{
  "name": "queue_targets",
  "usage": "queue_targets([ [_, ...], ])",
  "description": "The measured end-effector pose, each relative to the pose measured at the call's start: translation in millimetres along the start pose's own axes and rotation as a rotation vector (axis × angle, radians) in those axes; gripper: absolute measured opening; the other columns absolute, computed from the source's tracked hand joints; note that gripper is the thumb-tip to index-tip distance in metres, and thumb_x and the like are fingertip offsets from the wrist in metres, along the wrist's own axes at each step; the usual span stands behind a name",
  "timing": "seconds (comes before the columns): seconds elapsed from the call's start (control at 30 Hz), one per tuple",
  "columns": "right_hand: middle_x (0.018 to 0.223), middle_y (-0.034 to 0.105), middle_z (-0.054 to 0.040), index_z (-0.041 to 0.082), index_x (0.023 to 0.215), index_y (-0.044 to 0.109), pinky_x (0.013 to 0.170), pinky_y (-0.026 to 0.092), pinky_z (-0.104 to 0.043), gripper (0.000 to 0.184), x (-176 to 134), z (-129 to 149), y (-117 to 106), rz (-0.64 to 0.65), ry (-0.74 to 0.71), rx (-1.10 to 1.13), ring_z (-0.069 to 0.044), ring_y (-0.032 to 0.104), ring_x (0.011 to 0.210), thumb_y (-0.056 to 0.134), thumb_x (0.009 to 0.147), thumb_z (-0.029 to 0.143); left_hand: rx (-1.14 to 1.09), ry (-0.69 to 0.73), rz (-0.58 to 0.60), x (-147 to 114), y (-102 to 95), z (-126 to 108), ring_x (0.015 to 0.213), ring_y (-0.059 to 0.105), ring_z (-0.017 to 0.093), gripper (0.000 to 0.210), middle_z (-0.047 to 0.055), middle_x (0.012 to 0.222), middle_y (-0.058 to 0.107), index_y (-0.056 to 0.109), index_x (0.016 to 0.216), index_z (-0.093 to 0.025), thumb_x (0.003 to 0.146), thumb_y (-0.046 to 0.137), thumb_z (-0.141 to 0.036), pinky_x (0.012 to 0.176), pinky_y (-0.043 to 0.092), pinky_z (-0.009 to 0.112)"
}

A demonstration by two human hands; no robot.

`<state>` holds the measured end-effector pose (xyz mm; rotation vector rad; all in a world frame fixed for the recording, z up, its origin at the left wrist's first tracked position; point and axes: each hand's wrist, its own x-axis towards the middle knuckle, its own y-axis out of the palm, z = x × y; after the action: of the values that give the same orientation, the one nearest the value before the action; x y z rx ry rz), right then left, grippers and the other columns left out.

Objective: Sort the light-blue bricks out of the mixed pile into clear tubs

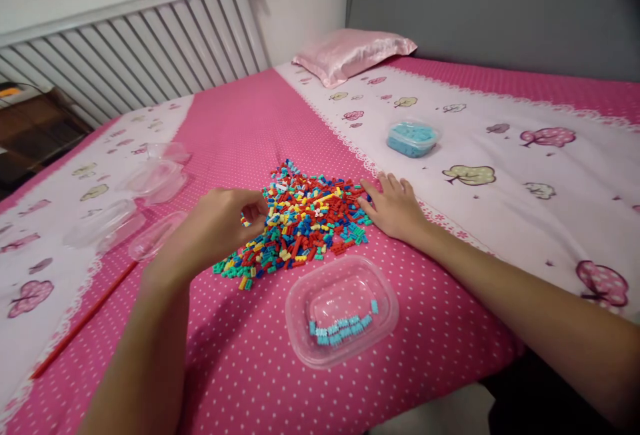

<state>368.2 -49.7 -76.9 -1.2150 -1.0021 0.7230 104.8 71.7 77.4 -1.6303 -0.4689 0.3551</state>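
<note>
A heap of small plastic building bricks (305, 215) in red, yellow, blue, green and white lies on the bed in front of me. Over its left side, my left hand (227, 218) is closed in a pinch; whatever its fingertips may hold is hidden. My right hand (395, 208) rests palm down at the heap's right edge, fingers spread, holding nothing. Nearer to me stands a clear plastic container (343, 362) with several light blue bricks (340, 332) along its near side. Beyond my right hand is a clear tub (413, 138) filled with light blue bricks.
Several clear containers and lids (155, 178) lie at the left, near a thin red stick (83, 320). A pink pillow (353, 55) is at the far end of the bed. A white radiator (140, 48) lines the wall, and a grey headboard (490, 15) stands at the back right.
</note>
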Motion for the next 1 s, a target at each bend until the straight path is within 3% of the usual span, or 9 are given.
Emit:
queue_targets([
  [0.1, 0.153, 0.043, -0.0248, 0.017, 0.149, 0.047, 0.113, 0.026, -0.054, 0.055, 0, 0, 0, 0.000, 0.003, 0.003, -0.038, 0.038, 0.142, 0.032, 0.104, 0.046, -0.162, 0.158, 0.042, -3, -3.5, -14, 0.070, 0.061, 0.012, 0.013, -0.001, 0.079, 0.068, 0.067, 0.087, -0.018, 0.092, 0.057, -0.025, 0.065, 0.042, 0.023],
  [0.23, 0.154, 0.042, -0.0244, 0.018, 0.150, 0.046, 0.113, 0.027, -0.054, 0.056, 1, 0, -1, 0.008, 0.007, 0.005, -0.038, 0.038, 0.143, 0.032, 0.104, 0.047, -0.402, 0.445, 0.194, -16, 4.6, -62, 0.084, 0.061, 0.009, 0.014, -0.003, 0.094, 0.068, 0.064, 0.095, -0.020, 0.101, 0.051, -0.019, 0.076, 0.044, 0.020],
  [0.37, 0.155, 0.041, -0.0243, 0.018, 0.150, 0.045, 0.114, 0.027, -0.055, 0.056, 1, 0, -2, 0.016, 0.013, 0.005, -0.038, 0.038, 0.143, 0.032, 0.104, 0.047, -0.213, 0.581, 0.221, -24, 29.9, -100, 0.080, 0.056, 0.013, 0.017, -0.001, 0.088, 0.064, 0.062, 0.088, -0.018, 0.101, 0.052, -0.018, 0.072, 0.040, 0.026],
  [0.5, 0.155, 0.040, -0.0234, 0.018, 0.150, 0.045, 0.114, 0.026, -0.055, 0.056, 0, 1, -3, 0.021, 0.015, 0.011, -0.038, 0.037, 0.144, 0.032, 0.104, 0.047, -0.121, 0.574, 0.177, -21, 52.8, -107, 0.072, 0.056, 0.013, 0.011, -0.002, 0.082, 0.066, 0.063, 0.091, -0.018, 0.100, 0.056, -0.019, 0.065, 0.036, 0.029],
  [0.63, 0.155, 0.040, -0.0242, 0.018, 0.150, 0.045, 0.114, 0.026, -0.055, 0.056, 0, 1, -4, 0.024, 0.018, 0.018, -0.038, 0.037, 0.144, 0.032, 0.104, 0.047, -0.080, 0.509, 0.256, -18, 63.8, -104, 0.062, 0.057, 0.011, 0.013, -0.004, 0.074, 0.066, 0.064, 0.083, -0.017, 0.095, 0.061, -0.014, 0.056, 0.029, 0.029],
  [0.83, 0.155, 0.042, -0.0231, 0.018, 0.150, 0.045, 0.113, 0.026, -0.055, 0.056, 0, 0, -4, 0.018, 0.013, 0.021, -0.037, 0.038, 0.143, 0.032, 0.104, 0.046, 0.029, 0.522, 0.304, -19, 63.2, -106, 0.064, 0.059, 0.013, 0.011, -0.005, 0.075, 0.067, 0.064, 0.084, -0.020, 0.092, 0.065, -0.013, 0.055, 0.025, 0.032],
  [1.0, 0.154, 0.042, -0.0240, 0.017, 0.149, 0.046, 0.113, 0.026, -0.055, 0.056, 0, 0, -3, 0.013, 0.014, 0.022, -0.038, 0.038, 0.142, 0.032, 0.104, 0.046, 0.105, 0.545, 0.278, -20, 58.2, -104, 0.059, 0.055, 0.014, 0.012, -0.004, 0.072, 0.066, 0.065, 0.084, -0.020, 0.092, 0.064, -0.012, 0.053, 0.018, 0.033],
])
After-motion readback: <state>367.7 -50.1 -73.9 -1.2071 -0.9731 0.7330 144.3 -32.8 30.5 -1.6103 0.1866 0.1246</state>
